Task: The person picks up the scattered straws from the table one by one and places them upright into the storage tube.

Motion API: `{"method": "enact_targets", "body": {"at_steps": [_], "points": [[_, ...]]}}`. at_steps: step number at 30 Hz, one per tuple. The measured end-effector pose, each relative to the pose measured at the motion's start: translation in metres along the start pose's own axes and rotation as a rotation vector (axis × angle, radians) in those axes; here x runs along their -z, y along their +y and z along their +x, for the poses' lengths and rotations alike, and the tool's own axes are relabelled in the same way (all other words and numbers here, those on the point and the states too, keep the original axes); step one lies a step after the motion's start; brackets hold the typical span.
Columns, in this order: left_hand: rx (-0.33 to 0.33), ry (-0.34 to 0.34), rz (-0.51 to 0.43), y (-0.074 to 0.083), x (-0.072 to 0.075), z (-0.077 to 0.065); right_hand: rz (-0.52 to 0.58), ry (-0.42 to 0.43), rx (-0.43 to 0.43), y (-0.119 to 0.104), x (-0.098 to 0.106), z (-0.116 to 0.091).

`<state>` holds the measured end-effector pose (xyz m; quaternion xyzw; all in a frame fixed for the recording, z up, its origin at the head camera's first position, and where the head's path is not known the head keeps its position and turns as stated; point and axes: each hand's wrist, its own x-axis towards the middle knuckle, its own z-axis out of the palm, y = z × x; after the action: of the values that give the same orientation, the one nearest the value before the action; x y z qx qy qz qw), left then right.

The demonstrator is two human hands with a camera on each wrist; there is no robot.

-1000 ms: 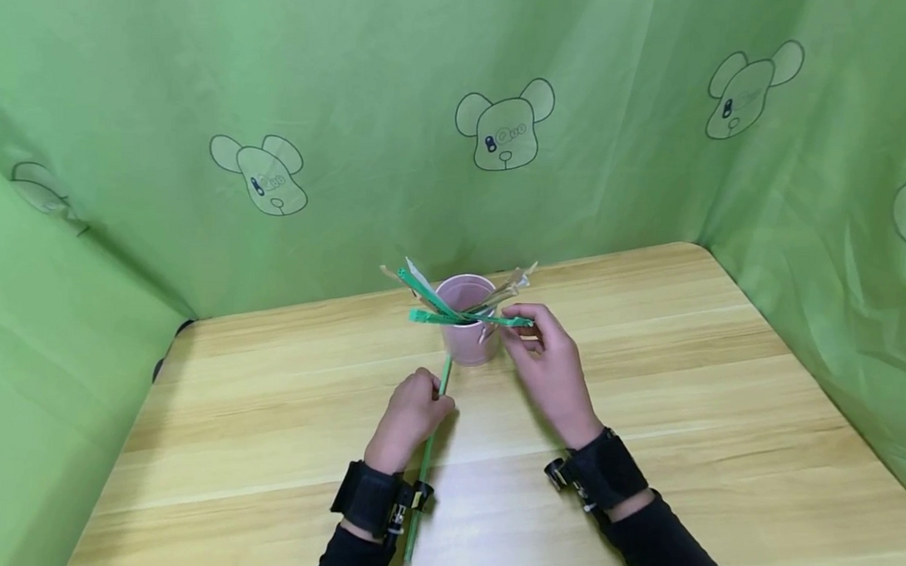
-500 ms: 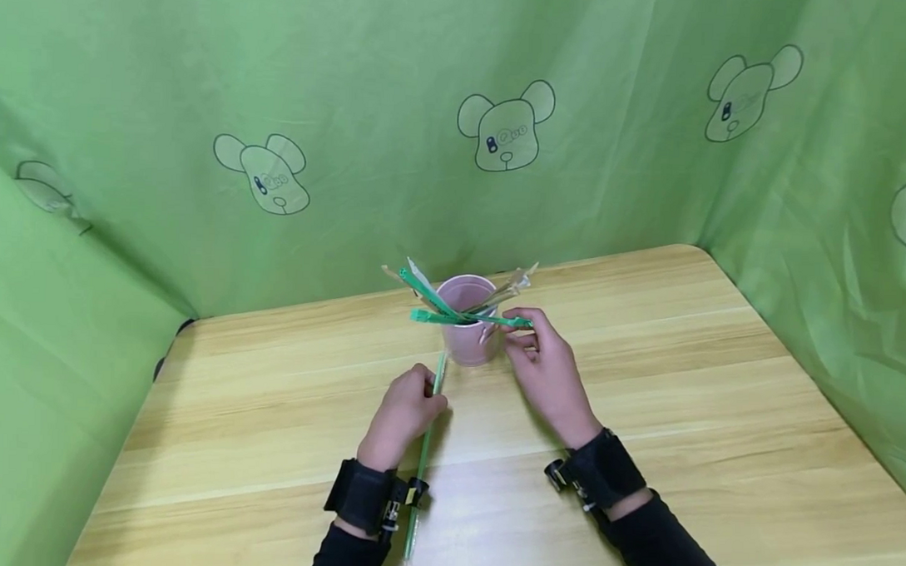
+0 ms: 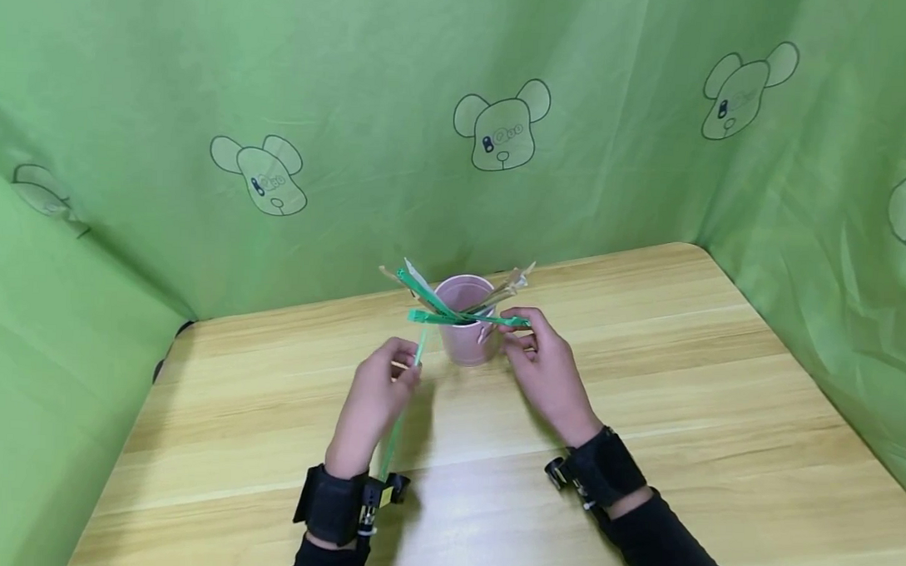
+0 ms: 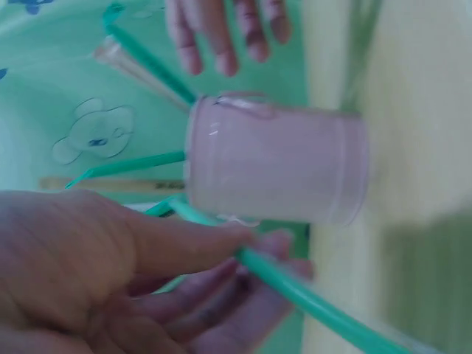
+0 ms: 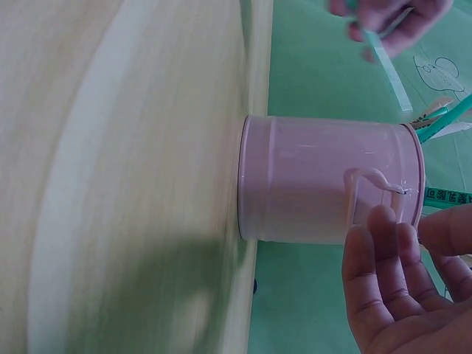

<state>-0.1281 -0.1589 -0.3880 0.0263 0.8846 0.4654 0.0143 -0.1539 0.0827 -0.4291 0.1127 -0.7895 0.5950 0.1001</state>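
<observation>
My left hand (image 3: 374,397) pinches a thin green straw (image 3: 391,447) between thumb and fingertips. In the left wrist view the green straw (image 4: 317,302) runs slantwise past the thumb, and its upper end overlaps the bucket. A small pink bucket (image 3: 467,346) stands upright near the table's back edge, with several green, brown and white straws (image 3: 437,299) leaning out over its rim. At the bucket's right side is my right hand (image 3: 550,374). In the right wrist view its loosely bent fingers (image 5: 361,273) lie close by the bucket's wire handle (image 5: 352,195).
The wooden table (image 3: 253,426) runs up to a green curtain (image 3: 370,88) printed with bear heads at the back and sides. A green straw end (image 3: 517,322) sticks out right of the bucket, over the right hand's fingers in the head view.
My left hand has moved left and forward, lifting the green straw up from the table and tilting it. The right hand and the bucket have stayed in place.
</observation>
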Motion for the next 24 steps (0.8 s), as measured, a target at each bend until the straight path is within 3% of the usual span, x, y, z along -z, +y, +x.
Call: {"method": "enact_targets", "body": {"at_steps": [6,11,14,17,24], "points": [[-0.067,0.226,-0.128,0.005,0.018,0.001,-0.008,-0.001,0.004,0.001,-0.001,0.0],[-0.265,0.444,-0.38,0.013,0.025,-0.001,-0.011,-0.002,0.01,0.003,-0.001,0.0],[-0.397,0.5,-0.587,0.018,0.025,-0.001,-0.012,-0.002,0.013,0.003,-0.001,0.0],[-0.466,0.529,-0.761,0.022,0.025,-0.002,-0.01,-0.003,0.012,0.003,-0.001,0.0],[-0.547,0.612,-0.972,0.028,0.025,-0.002,-0.01,-0.009,0.007,0.002,-0.001,0.0]]}}
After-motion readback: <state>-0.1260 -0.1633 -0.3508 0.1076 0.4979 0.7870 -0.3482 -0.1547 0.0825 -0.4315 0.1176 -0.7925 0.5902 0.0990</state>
